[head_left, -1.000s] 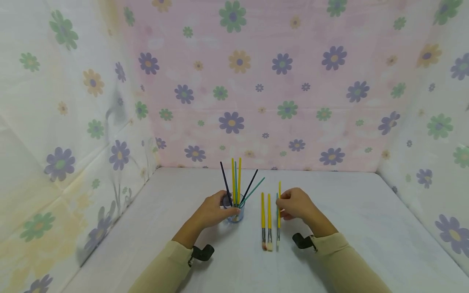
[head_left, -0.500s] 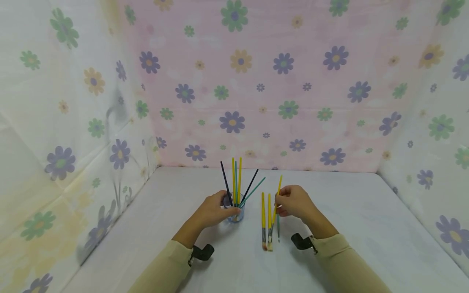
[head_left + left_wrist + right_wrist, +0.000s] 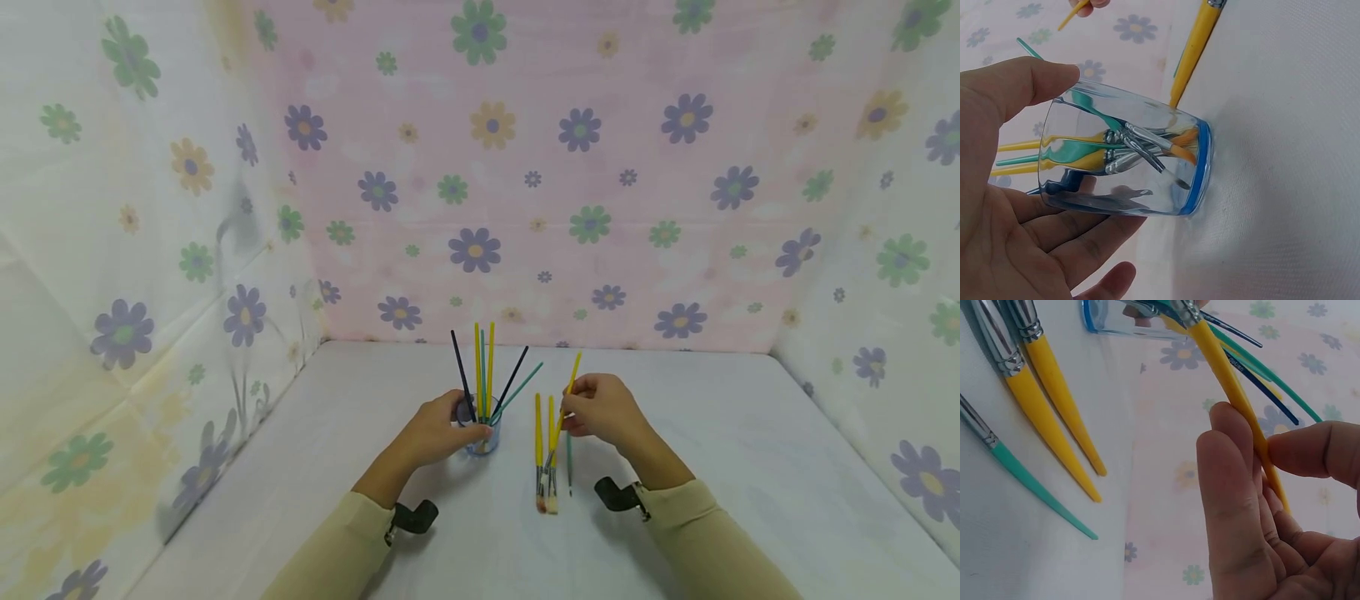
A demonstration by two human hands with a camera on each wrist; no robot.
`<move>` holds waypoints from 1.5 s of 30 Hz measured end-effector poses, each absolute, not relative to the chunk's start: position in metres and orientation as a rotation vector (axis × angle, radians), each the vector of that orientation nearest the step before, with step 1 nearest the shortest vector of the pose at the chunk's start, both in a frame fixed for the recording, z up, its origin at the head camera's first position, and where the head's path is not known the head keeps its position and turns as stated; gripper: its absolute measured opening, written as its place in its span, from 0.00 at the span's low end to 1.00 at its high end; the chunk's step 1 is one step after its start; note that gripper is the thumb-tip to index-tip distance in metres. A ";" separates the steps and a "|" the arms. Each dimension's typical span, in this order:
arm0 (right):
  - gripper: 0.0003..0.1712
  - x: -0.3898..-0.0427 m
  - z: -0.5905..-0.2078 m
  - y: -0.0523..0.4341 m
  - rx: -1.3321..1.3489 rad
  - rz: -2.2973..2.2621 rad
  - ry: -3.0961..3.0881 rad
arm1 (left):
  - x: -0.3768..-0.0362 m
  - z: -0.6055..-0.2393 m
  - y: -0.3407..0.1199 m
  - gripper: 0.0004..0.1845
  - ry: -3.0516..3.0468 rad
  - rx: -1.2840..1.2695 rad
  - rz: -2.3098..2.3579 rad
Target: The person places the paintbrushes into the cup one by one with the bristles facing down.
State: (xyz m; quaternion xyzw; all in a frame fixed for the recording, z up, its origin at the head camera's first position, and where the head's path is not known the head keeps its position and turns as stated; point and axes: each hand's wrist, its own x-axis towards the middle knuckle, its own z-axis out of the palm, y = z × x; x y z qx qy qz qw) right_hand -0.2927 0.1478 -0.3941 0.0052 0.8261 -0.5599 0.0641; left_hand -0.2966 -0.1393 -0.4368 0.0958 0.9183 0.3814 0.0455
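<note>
Your right hand [image 3: 603, 410] is pinching a yellow-handled paint brush [image 3: 561, 421] between the thumb and the fingers, near the middle of the white counter [image 3: 720, 467]. The brush is tilting, with its bristle end low above the two yellow-handled brushes [image 3: 544, 450] and the thin teal-handled brush [image 3: 568, 467] that are lying flat beside it.

Your left hand [image 3: 435, 433] is wrapping around the clear glass cup with the blue base [image 3: 1141, 162], just to the left, and it is holding the cup upright on the counter. Inside, several brushes [image 3: 487, 371] are standing with bristles down and handles fanning out.

I think you are lifting this brush to put it into the cup. Raise it higher first, so the bristles are not dragging over the lying ones. Turn it nearly upright and lower it into a gap between the handles, while the left hand is keeping the cup firm.
</note>
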 end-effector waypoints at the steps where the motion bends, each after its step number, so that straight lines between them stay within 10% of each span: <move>1: 0.12 -0.292 -0.393 0.148 0.019 -1.705 2.492 | -0.296 -0.436 -0.139 0.42 2.804 0.291 1.162; 45: 0.14 -0.275 -0.383 0.128 -0.262 -2.085 2.546 | -0.289 -0.432 -0.129 0.49 2.752 0.301 1.124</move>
